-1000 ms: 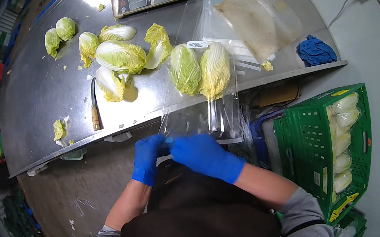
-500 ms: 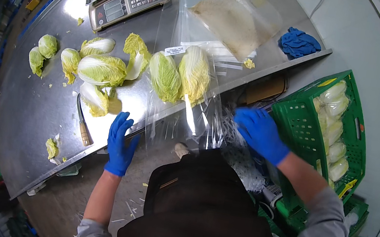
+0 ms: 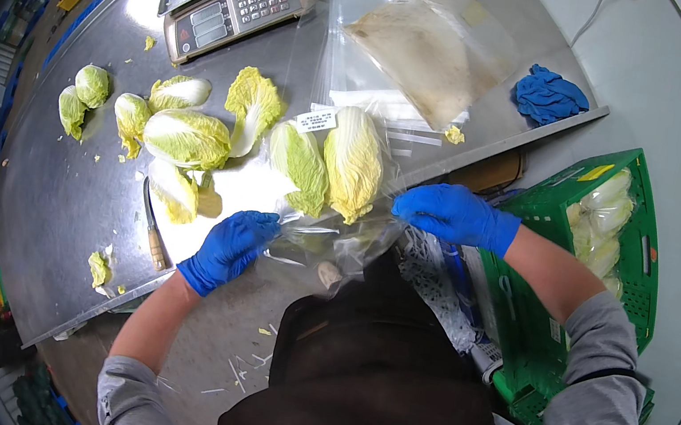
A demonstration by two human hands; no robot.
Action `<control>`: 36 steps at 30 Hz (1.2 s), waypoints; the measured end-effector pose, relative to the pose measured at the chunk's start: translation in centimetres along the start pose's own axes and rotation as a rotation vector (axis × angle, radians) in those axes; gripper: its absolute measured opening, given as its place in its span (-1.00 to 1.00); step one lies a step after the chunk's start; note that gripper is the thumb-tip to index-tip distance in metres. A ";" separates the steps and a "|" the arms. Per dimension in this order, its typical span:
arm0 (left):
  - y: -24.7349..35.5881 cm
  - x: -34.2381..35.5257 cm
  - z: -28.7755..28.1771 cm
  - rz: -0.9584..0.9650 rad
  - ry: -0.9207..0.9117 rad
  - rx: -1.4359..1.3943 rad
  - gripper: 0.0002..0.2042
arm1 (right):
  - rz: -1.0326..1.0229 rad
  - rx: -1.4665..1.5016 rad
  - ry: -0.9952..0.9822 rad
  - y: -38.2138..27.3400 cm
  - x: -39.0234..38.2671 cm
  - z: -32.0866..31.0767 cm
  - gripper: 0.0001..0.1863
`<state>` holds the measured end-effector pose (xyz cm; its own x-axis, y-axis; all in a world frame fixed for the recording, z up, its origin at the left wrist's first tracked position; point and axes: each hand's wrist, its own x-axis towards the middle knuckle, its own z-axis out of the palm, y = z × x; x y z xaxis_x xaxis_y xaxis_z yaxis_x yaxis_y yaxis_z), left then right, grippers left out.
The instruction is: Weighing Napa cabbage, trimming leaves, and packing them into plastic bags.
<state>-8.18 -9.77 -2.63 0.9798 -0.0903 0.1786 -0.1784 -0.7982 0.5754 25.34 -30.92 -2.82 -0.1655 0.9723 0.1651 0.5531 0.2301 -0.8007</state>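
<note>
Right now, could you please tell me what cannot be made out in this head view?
In the head view:
Green crate: the right arm hides its nearer contents.
Scale: the upper picture edge cuts off its far corner.
Label: its print is too small to read.
Right hand: its own back hides whether it grips the clear bag.

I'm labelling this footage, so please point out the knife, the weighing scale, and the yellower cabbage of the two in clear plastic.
Knife (image 3: 155,241): head view, on the wooden handle.
Weighing scale (image 3: 238,13): head view, on the control panel.
Yellower cabbage (image 3: 352,165): head view, mid-body.
</note>
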 end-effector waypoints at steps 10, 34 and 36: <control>-0.6 3.1 7.6 -1.086 1.104 -0.726 -0.84 | 0.635 0.616 0.746 0.7 1.2 6.2 -0.73; 2.1 4.1 5.5 -1.275 0.380 0.279 -0.67 | 0.918 0.044 0.506 -1.1 3.2 4.6 -0.73; 2.2 4.8 4.4 -1.309 0.285 0.254 -0.61 | 0.898 0.025 0.532 -1.5 3.3 4.5 -0.76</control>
<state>-3.47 -14.54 -4.01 0.3598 0.9103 -0.2047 0.9097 -0.2936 0.2937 20.28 -28.26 -3.67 0.6828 0.6792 -0.2693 0.2769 -0.5816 -0.7649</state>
